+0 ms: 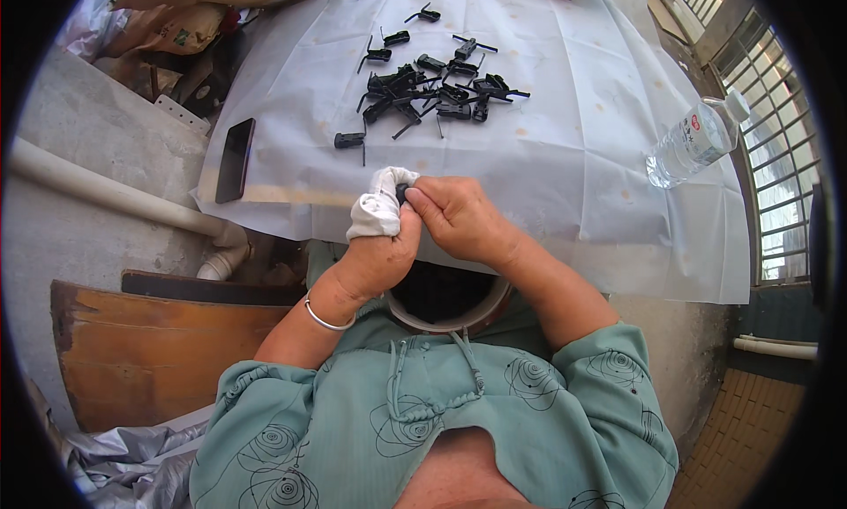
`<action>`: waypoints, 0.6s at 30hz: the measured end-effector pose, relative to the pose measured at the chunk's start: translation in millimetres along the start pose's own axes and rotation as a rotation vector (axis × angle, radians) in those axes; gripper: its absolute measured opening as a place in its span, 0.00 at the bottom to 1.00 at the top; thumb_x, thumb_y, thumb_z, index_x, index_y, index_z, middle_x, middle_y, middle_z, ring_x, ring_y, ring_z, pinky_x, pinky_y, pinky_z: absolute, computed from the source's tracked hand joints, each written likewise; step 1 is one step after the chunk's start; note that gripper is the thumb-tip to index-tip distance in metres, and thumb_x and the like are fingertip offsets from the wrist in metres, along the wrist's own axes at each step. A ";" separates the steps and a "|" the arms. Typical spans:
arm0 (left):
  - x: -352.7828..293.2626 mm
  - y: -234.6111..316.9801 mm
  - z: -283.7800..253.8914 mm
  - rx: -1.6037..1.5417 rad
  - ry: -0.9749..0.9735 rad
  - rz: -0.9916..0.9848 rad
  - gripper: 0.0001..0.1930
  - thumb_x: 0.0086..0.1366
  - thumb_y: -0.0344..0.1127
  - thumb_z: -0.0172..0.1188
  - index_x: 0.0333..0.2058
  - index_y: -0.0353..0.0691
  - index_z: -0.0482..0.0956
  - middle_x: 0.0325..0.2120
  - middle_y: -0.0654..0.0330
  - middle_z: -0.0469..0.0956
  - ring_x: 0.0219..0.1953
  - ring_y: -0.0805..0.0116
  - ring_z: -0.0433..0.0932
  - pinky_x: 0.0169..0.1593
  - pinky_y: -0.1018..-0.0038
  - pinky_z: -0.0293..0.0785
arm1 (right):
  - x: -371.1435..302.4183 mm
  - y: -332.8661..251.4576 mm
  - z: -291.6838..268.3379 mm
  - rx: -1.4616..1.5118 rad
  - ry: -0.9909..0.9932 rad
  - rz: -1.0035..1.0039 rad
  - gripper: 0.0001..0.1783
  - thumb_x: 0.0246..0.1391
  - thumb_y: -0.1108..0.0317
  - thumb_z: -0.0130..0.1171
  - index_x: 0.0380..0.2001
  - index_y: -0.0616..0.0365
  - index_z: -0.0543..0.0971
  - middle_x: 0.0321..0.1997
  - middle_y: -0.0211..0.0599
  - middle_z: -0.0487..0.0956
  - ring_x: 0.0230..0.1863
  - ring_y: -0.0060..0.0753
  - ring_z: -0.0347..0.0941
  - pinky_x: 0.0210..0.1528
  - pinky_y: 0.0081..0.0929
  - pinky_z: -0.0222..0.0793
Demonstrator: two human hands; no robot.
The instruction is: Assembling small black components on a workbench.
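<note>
My two hands meet above the table's near edge. White cloth (374, 213) covers the fingers of my left hand (394, 249), which are curled round a small black part (401, 193). With thumb and bent fingers, my right hand (462, 216) pinches the same part from the other side. Most of that part is hidden between the hands. Beyond them lies a loose pile of black plastic clip-like parts (397, 82) with thin arms sticking out. One single black part (350, 140) sits apart, nearest my left hand. Below my hands is a round bucket (430, 325) with dark contents.
A white plastic sheet (547, 183) covers the table. A dark phone (236, 160) lies at its left edge, and a clear plastic bottle (693, 143) stands at the right. Left of the table are a pale pipe (115, 187) and a wooden board (150, 355). A barred window (781, 147) is at right.
</note>
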State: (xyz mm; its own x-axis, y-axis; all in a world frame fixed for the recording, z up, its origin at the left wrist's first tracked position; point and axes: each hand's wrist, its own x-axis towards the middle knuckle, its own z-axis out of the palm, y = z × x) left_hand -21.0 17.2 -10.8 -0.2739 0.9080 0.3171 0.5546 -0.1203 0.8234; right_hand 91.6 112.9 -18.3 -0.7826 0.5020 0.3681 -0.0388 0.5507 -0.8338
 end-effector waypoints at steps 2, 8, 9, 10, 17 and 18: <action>-2.9 2.6 -1.1 -0.005 0.008 -0.026 0.12 0.56 0.25 0.44 0.40 0.33 0.65 0.30 0.51 0.71 0.33 0.60 0.71 0.40 0.71 0.68 | -1.0 1.9 11.8 -0.027 0.052 -0.042 0.13 0.56 0.66 0.48 0.23 0.63 0.72 0.19 0.50 0.71 0.22 0.52 0.65 0.27 0.37 0.63; 0.7 11.2 -26.6 0.031 -0.242 -0.120 0.18 0.60 0.34 0.50 0.47 0.30 0.65 0.35 0.47 0.73 0.36 0.58 0.73 0.43 0.70 0.68 | 2.1 1.0 -18.8 0.169 -0.176 0.099 0.15 0.57 0.65 0.47 0.21 0.63 0.71 0.16 0.40 0.67 0.20 0.35 0.61 0.26 0.30 0.61; 4.5 10.9 -34.8 0.021 -0.358 -0.105 0.22 0.61 0.39 0.52 0.49 0.30 0.65 0.37 0.46 0.74 0.38 0.56 0.73 0.44 0.71 0.68 | 3.3 0.7 -28.8 0.166 -0.279 0.148 0.15 0.59 0.65 0.47 0.20 0.62 0.70 0.16 0.33 0.65 0.21 0.23 0.58 0.26 0.25 0.59; 14.1 10.1 -48.1 0.210 -0.452 -0.220 0.27 0.61 0.46 0.52 0.51 0.31 0.65 0.41 0.45 0.74 0.42 0.54 0.73 0.48 0.71 0.67 | 3.4 4.3 -34.5 0.181 -0.195 0.208 0.16 0.59 0.64 0.47 0.20 0.62 0.69 0.16 0.31 0.64 0.21 0.21 0.57 0.25 0.23 0.59; 66.7 -86.1 -72.4 0.832 -0.068 0.056 0.17 0.56 0.30 0.53 0.45 0.35 0.71 0.44 0.46 0.71 0.47 0.51 0.70 0.52 0.66 0.65 | 7.7 17.8 -21.0 -0.018 0.009 0.145 0.15 0.57 0.64 0.49 0.20 0.63 0.70 0.16 0.37 0.65 0.20 0.25 0.58 0.24 0.23 0.59; 67.2 -88.0 -67.8 0.814 -0.097 -0.067 0.16 0.55 0.30 0.53 0.44 0.36 0.71 0.40 0.47 0.72 0.43 0.49 0.72 0.48 0.65 0.68 | 7.8 17.4 -19.1 -0.045 0.066 0.069 0.13 0.56 0.65 0.50 0.22 0.63 0.71 0.17 0.39 0.66 0.19 0.27 0.59 0.24 0.24 0.60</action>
State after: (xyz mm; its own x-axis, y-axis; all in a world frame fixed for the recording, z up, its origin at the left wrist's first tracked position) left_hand -141.5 61.6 -30.1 -0.2779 0.9382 0.2064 0.9460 0.2300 0.2284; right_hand 96.6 139.2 -22.1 -0.7399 0.5816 0.3381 0.0427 0.5421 -0.8392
